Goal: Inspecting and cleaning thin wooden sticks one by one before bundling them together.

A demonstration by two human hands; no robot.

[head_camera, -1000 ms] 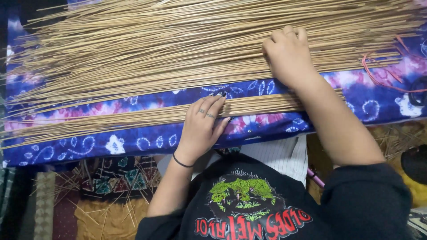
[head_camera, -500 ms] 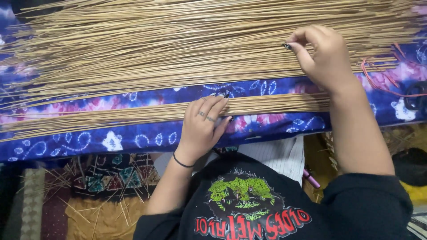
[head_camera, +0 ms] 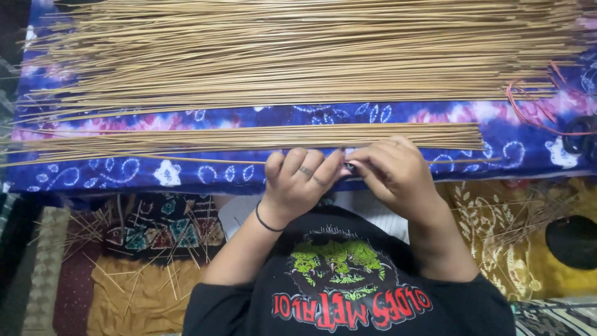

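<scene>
On the far left, loose broken sticks (head_camera: 93,249) lie scattered over the patterned mat (head_camera: 155,233) on the floor beside you. Above them the blue flowered cloth (head_camera: 186,177) runs the whole width of your view, and the small bundle of sticks (head_camera: 249,138) lies along it, its ends near your hands. Farther up, the big pile of sticks (head_camera: 298,56) covers the top of the cloth, well apart from the small bundle.

Your left hand (head_camera: 298,180) sits at the near edge of the cloth with its fingers curled down, a black band (head_camera: 267,223) on the wrist. Your right hand (head_camera: 395,174) is just beside it, touching it, with the fingertips pinched together at the spot where the two hands meet. A single thin stick (head_camera: 217,160) runs along the cloth from the left and passes behind both hands; you seem to hold it between them, though the knuckles hide the contact and I cannot tell for sure.

To the right, a red string (head_camera: 528,115) loops over the cloth near the end of the big pile. Below it lies a yellow patterned cloth (head_camera: 497,230).
</scene>
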